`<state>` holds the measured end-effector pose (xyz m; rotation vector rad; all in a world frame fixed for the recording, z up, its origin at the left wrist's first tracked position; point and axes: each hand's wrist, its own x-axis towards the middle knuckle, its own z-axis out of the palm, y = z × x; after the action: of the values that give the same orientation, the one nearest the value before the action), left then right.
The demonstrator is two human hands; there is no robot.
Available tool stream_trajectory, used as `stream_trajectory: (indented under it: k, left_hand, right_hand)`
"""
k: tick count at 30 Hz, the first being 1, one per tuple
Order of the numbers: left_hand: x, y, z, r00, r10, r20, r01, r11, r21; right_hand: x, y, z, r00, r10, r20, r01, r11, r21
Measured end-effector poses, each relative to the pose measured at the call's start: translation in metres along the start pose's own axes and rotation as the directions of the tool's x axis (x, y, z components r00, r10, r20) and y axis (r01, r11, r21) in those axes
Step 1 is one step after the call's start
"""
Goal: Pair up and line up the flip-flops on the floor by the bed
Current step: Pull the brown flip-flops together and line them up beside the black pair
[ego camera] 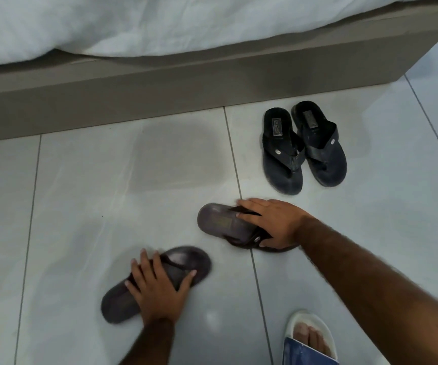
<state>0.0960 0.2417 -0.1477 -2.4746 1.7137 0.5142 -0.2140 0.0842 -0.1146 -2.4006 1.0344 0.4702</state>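
Two dark navy flip-flops stand side by side near the bed base, heels toward the bed: the left one point(281, 154) and the right one point(320, 146), their straps touching. Two brown flip-flops lie apart on the tiles in front. My left hand point(157, 288) grips the strap of the lower brown flip-flop point(123, 301), which lies diagonally. My right hand point(270, 222) holds the strap area of the upper brown flip-flop point(220, 222), whose heel points left.
The grey bed base point(186, 85) runs across the top with white bedding point(159, 25) hanging over it. My foot in a white slide sandal point(307, 335) stands at the bottom right. Pale glossy floor tiles point(107, 180) stretch left of the navy pair.
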Motion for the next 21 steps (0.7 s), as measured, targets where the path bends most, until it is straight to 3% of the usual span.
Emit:
stream_trajectory:
  k: [5, 12, 21]
  left_hand:
    - [0.098, -0.014, -0.029, 0.999, -0.031, -0.019, 0.030, 0.999, -0.043]
    - [0.210, 0.050, -0.060, 0.980, 0.195, 0.050, -0.195, 0.981, 0.010]
    - [0.242, 0.133, -0.069, 0.875, 0.437, 0.209, -0.454, 0.890, 0.038]
  right_hand:
    - [0.003, 0.000, 0.009, 0.999, 0.007, -0.044, -0.005, 0.999, 0.046]
    - [0.019, 0.000, 0.011, 0.997, -0.015, -0.078, 0.020, 0.998, 0.063]
    - [0.042, -0.008, 0.006, 0.994, -0.041, -0.097, 0.041, 0.999, 0.005]
